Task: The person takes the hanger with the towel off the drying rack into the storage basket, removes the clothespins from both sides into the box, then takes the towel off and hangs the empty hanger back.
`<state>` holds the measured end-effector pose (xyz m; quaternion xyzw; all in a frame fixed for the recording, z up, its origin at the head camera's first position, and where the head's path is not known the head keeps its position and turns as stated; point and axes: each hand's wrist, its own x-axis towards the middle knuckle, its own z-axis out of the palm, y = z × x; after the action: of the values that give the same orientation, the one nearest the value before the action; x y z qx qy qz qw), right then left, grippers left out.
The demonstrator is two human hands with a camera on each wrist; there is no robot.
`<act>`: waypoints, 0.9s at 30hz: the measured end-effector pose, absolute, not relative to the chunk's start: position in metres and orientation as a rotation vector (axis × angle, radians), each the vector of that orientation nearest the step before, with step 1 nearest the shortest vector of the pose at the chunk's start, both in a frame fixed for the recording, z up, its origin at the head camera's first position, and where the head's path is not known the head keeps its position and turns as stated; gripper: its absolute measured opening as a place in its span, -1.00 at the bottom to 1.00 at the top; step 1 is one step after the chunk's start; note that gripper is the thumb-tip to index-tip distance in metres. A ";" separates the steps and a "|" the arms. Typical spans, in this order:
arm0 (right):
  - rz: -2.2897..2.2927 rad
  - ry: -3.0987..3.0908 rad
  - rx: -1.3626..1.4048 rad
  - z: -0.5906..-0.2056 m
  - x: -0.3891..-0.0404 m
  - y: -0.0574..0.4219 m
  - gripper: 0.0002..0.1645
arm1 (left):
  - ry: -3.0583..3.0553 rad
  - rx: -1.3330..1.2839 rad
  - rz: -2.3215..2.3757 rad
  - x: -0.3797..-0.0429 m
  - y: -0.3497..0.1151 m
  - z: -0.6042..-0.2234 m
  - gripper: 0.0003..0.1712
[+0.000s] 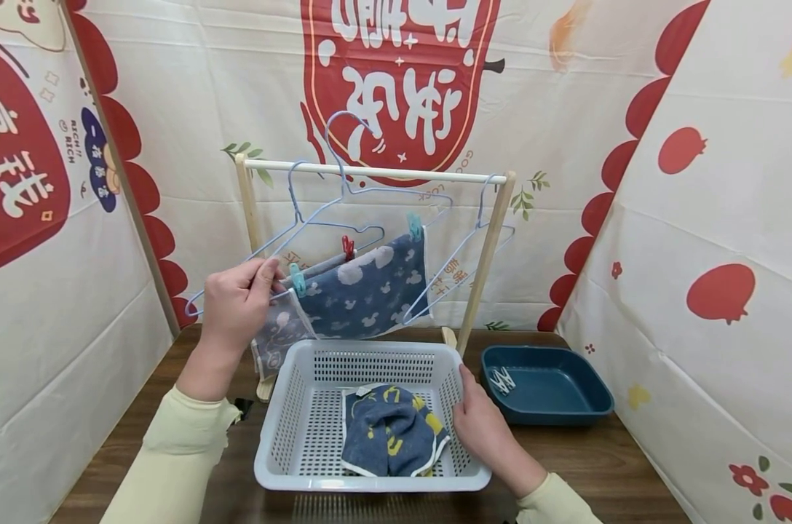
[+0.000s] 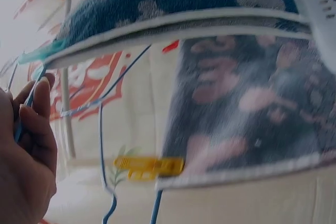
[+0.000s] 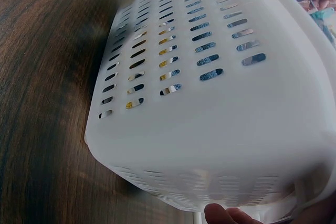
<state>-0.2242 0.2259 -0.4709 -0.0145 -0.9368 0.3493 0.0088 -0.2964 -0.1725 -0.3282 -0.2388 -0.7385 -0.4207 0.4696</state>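
My left hand (image 1: 239,302) pinches the lower left part of a blue wire hanger (image 1: 344,191), whose hook rises above the rack's rod. A dark blue towel with pale mouse-head shapes (image 1: 370,295) hangs from it by teal clothespins (image 1: 297,280). Behind it, a grey-pink patterned towel (image 1: 281,335) hangs on another hanger, with a red clothespin (image 1: 348,248) and a yellow clothespin (image 2: 149,167). My right hand (image 1: 490,429) grips the right rim of a white perforated basket (image 1: 370,483). A crumpled blue-and-yellow cloth (image 1: 389,429) lies inside the basket.
A drying rack with a white rod (image 1: 402,173) and wooden posts stands behind the basket. A bare blue hanger (image 1: 448,266) hangs at its right end. To the right, a dark teal tray (image 1: 566,416) holds white clothespins (image 1: 502,380). Printed cloth walls enclose the table.
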 end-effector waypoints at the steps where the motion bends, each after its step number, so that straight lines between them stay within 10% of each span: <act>1: 1.092 -2.928 -0.045 -0.471 -0.224 0.226 -0.15 | -1.807 -0.585 -1.026 -0.295 -0.176 -0.327 -0.74; 27: 1.014 -2.932 -0.025 -0.474 -0.227 0.226 -0.17 | -1.805 -0.815 -1.226 -0.269 -0.228 -0.314 -0.76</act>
<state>-0.2268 0.2263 -0.4736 -0.0080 -0.9449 0.3268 0.0196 -0.2688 -0.2280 -0.3142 -0.3215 -0.7120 -0.4834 0.3951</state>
